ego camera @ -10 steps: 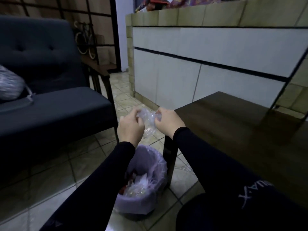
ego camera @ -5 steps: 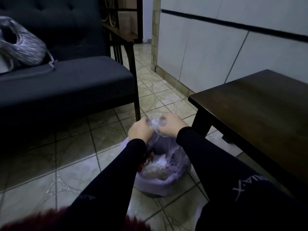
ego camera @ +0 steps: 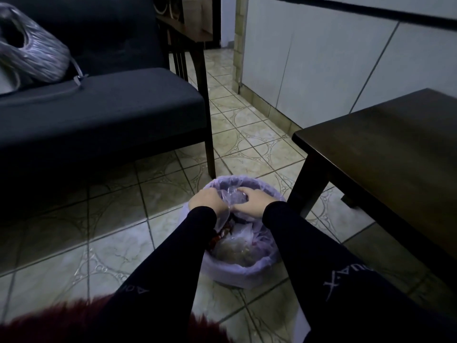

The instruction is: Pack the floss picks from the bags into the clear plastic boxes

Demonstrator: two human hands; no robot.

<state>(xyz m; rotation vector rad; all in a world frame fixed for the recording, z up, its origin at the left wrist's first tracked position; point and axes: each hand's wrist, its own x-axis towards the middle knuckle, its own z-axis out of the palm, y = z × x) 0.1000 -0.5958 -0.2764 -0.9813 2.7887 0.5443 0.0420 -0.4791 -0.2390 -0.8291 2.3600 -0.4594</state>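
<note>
The crumpled clear plastic bag (ego camera: 233, 197) is bunched into a wad with no readable long axis or heading; it sits over the far half of the waste bin (ego camera: 241, 273), at about 12 o'clock of the bin's opening. The left hand (ego camera: 204, 201) grips its left edge with curled fingers, and the right hand (ego camera: 254, 200) lies flat over its right side, fingers spread and pressing down.

The bin is lined with a pale lilac liner and holds more clear wrappers and some red scraps at 9 o'clock. No floss picks or clear boxes can be made out.

A dark wooden table (ego camera: 385, 154) stands at 3 o'clock of the bin, its leg just beside the rim. A dark sofa (ego camera: 99, 107) lies at 10 o'clock, bearing a silvery bag (ego camera: 32, 50).
</note>
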